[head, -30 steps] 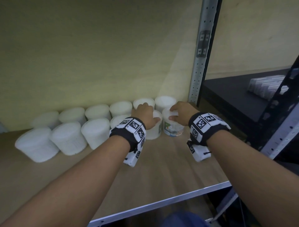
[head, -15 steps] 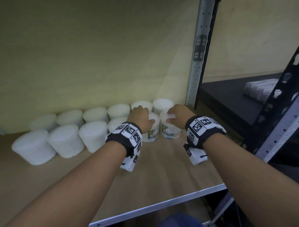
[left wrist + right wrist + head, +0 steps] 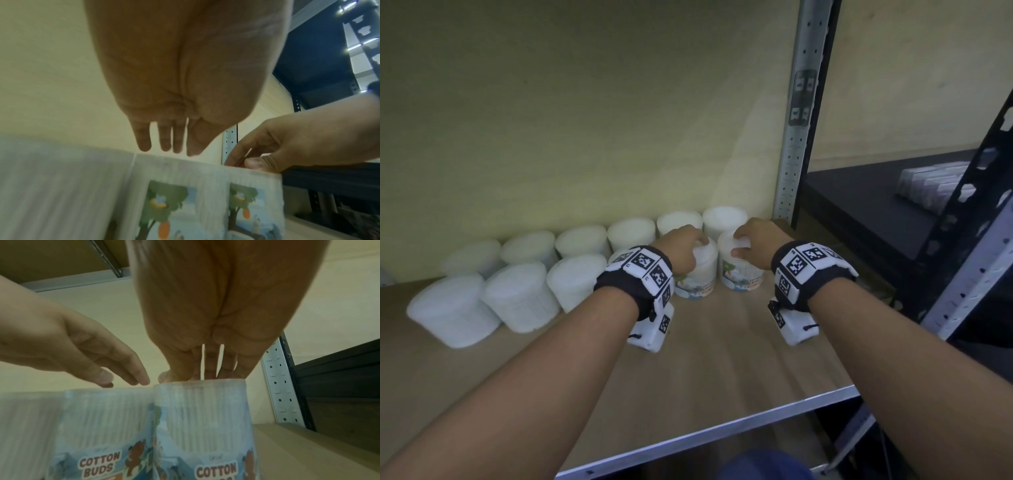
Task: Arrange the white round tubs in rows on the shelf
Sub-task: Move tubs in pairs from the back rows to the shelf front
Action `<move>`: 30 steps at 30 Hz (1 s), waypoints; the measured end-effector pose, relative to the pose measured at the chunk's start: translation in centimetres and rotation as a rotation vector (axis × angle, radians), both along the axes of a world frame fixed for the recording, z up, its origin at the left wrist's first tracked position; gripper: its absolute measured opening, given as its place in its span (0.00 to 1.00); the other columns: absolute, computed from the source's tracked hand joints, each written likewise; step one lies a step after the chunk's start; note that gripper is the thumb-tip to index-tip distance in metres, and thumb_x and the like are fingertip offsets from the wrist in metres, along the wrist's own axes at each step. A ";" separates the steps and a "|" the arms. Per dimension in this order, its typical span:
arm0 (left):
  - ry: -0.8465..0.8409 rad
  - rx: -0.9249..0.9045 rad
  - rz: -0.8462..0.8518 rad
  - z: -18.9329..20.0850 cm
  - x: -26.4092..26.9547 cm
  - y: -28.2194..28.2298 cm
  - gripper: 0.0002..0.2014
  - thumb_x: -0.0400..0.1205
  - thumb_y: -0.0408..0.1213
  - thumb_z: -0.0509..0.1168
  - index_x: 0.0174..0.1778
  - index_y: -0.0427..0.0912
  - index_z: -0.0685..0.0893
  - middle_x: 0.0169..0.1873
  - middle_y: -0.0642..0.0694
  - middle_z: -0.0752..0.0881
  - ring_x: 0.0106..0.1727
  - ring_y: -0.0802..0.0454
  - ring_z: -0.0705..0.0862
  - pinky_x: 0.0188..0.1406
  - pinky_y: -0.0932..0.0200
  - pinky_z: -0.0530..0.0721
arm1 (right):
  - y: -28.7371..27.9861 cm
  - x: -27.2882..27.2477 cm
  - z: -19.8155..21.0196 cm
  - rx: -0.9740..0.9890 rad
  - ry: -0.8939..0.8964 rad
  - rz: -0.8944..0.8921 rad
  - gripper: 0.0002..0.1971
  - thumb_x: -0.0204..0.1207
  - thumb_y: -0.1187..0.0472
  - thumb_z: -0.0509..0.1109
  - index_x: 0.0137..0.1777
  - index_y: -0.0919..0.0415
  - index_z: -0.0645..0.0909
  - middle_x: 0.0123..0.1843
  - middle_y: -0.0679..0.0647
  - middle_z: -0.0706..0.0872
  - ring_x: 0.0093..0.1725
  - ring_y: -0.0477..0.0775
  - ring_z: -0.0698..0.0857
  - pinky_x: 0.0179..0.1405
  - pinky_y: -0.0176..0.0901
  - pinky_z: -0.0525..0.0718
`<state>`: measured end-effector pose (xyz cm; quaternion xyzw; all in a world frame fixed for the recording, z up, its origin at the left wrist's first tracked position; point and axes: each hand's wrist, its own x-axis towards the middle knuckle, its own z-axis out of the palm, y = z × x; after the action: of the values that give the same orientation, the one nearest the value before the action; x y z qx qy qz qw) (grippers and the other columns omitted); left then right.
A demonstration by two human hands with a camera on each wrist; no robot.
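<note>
A wooden shelf (image 3: 705, 359) sits in front of a pale wall, with a metal post (image 3: 792, 144) at its right side. From the head view, a back row of white tubs (image 3: 582, 240) runs along the wall, and a front row (image 3: 520, 296) stands just before it. The left hand (image 3: 681, 248) rests on top of one labelled tub (image 3: 697, 274). The right hand (image 3: 755, 240) holds the last labelled tub (image 3: 738, 270) at the right end. These two tubs stand side by side and touch.

From the left wrist view, the left hand's fingers (image 3: 164, 139) are straight and hang just above the tub's top. They hold nothing. The right hand (image 3: 287, 142) curls over the next tub's rim.

From the right wrist view, the right hand's fingers (image 3: 209, 369) and thumb bend over the top of its tub (image 3: 203, 415), which says "COTTON BUDS".

Both rows look nearly full. I think only a small nudge is left to make the last two tubs line up.
</note>
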<state>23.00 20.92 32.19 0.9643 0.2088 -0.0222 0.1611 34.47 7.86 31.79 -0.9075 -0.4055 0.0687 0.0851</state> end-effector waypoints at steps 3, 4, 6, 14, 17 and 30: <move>-0.067 0.106 0.096 -0.5 0.1 -0.4 0.22 0.84 0.41 0.59 0.74 0.39 0.72 0.72 0.39 0.70 0.74 0.41 0.70 0.72 0.49 0.72 | 0.0 0.0 0.0 -0.002 0.001 0.000 0.27 0.80 0.48 0.66 0.77 0.58 0.72 0.77 0.57 0.72 0.75 0.58 0.72 0.75 0.48 0.70; -0.061 0.145 0.123 -0.8 0.1 -0.5 0.24 0.84 0.47 0.60 0.73 0.38 0.73 0.71 0.38 0.72 0.73 0.40 0.70 0.70 0.47 0.73 | 0.0 0.0 0.0 -0.004 -0.001 0.000 0.27 0.80 0.48 0.66 0.77 0.58 0.72 0.77 0.57 0.72 0.75 0.58 0.72 0.74 0.47 0.70; -0.040 0.172 0.144 -1.2 0.2 -0.6 0.26 0.83 0.52 0.60 0.72 0.38 0.73 0.69 0.38 0.73 0.71 0.40 0.71 0.67 0.46 0.75 | 0.0 0.0 0.0 -0.004 -0.001 0.001 0.27 0.80 0.48 0.66 0.77 0.58 0.71 0.77 0.56 0.71 0.75 0.58 0.72 0.75 0.47 0.69; 0.033 0.100 0.054 0.2 0.0 -0.7 0.26 0.85 0.40 0.62 0.78 0.39 0.68 0.77 0.41 0.70 0.76 0.43 0.71 0.74 0.51 0.72 | -0.1 -0.2 0.1 -0.013 -0.004 0.003 0.27 0.81 0.49 0.65 0.78 0.58 0.70 0.77 0.57 0.70 0.76 0.58 0.71 0.76 0.48 0.69; 0.037 0.086 0.042 0.2 -0.2 -0.8 0.26 0.85 0.39 0.62 0.79 0.39 0.67 0.77 0.41 0.69 0.77 0.43 0.71 0.76 0.51 0.70 | -0.2 -0.3 0.2 -0.019 -0.013 0.004 0.27 0.81 0.49 0.65 0.78 0.58 0.71 0.77 0.57 0.71 0.76 0.58 0.71 0.75 0.48 0.69; 0.039 0.053 -0.038 0.7 -3.5 -4.4 0.26 0.84 0.40 0.63 0.78 0.39 0.68 0.76 0.41 0.70 0.76 0.43 0.71 0.74 0.54 0.68 | -4.7 -3.3 0.7 -0.057 -0.007 0.038 0.27 0.81 0.48 0.63 0.77 0.60 0.72 0.75 0.58 0.75 0.74 0.58 0.74 0.74 0.49 0.72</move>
<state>19.48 16.54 32.85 0.9715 0.1939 -0.0384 0.1310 31.15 3.11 32.44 -0.9019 -0.4210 0.0789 0.0564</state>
